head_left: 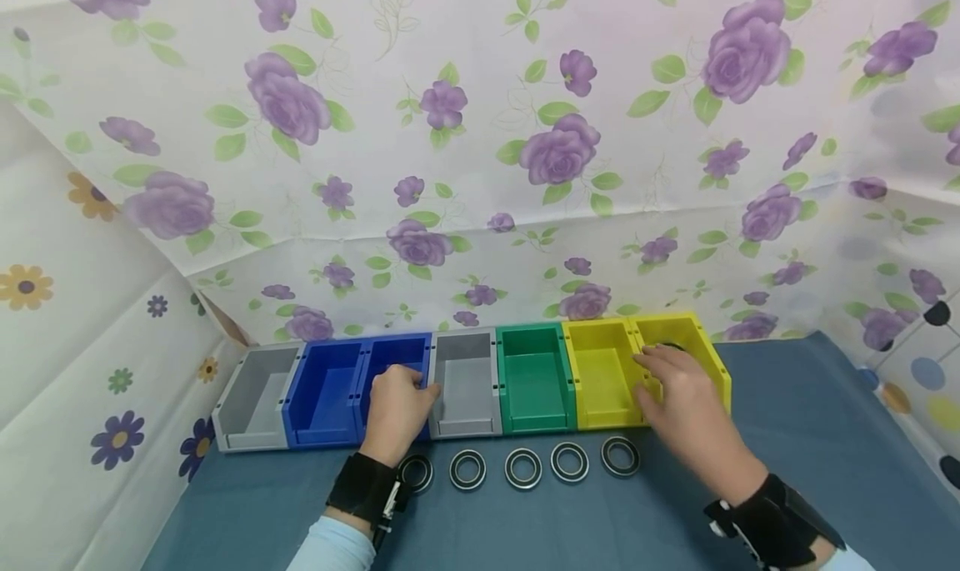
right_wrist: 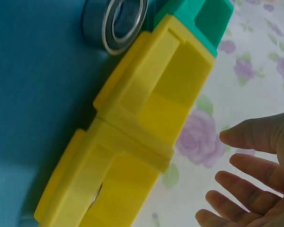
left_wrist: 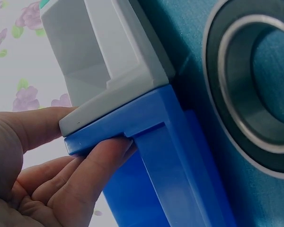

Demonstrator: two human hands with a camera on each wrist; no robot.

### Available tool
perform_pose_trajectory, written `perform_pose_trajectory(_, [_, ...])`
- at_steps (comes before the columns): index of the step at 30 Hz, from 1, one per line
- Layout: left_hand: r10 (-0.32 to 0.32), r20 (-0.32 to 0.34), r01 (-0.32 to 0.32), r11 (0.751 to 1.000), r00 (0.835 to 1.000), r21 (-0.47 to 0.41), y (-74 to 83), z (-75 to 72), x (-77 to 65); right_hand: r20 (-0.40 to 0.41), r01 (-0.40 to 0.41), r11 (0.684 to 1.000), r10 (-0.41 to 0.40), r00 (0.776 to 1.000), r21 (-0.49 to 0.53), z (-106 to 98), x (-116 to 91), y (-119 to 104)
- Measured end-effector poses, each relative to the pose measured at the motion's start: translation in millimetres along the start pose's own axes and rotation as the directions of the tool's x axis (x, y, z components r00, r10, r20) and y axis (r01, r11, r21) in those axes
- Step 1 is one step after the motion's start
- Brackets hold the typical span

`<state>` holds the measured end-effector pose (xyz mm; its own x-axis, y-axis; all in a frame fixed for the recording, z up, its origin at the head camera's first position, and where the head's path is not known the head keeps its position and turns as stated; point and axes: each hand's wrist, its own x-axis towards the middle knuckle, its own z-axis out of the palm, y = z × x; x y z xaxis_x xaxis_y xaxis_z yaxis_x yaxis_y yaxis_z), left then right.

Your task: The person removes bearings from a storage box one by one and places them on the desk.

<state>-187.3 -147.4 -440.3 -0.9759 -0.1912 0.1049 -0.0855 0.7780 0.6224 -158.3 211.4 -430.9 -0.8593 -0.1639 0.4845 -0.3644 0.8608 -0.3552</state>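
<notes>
My left hand [head_left: 397, 408] grips the adjoining walls of a blue bin [head_left: 397, 350] and a grey bin [head_left: 467, 425]. In the left wrist view the thumb lies on the grey side, with fingers inside the blue bin. Above the rightmost yellow bin [head_left: 716, 375] hovers my right hand [head_left: 690, 400], fingers spread and holding nothing. Part of a bearing [right_wrist: 96, 194] shows inside that bin. Several ring-shaped metal bearings lie in a row before the bins; one bearing [head_left: 428, 476] is partly hidden by my left wrist.
The joined row also includes a left grey bin [head_left: 251, 443], another blue bin [head_left: 330, 379], a green bin [head_left: 536, 388] and another yellow bin [head_left: 600, 379]. A blue cloth [head_left: 795, 421] covers the table. Flowered sheeting [head_left: 480, 179] hangs behind and at the sides.
</notes>
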Motion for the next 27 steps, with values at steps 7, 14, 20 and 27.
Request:
perform_pose_trajectory(7, [0.010,-0.011,-0.010,1.000,1.000,0.007,-1.7,0.0,-0.3,0.044,-0.079,0.997,0.080,0.996,-0.026,1.5,14.5,15.1])
perform_pose_trajectory(14, [0.023,-0.010,-0.023,1.000,1.000,0.010,-5.2,2.5,-1.5,0.124,-0.179,0.982,0.184,0.975,-0.054,9.5,21.9,35.4])
perform_pose_trajectory(20, [0.032,-0.012,-0.032,0.999,0.999,0.002,-4.8,2.5,-1.8,0.172,-0.225,0.972,0.233,0.957,-0.067,14.1,21.6,47.0])
perform_pose_trajectory(27, [0.031,-0.007,-0.031,1.000,1.000,-0.001,-2.9,0.7,-0.2,0.260,-0.263,0.961,0.276,0.925,-0.088,17.3,25.7,55.9])
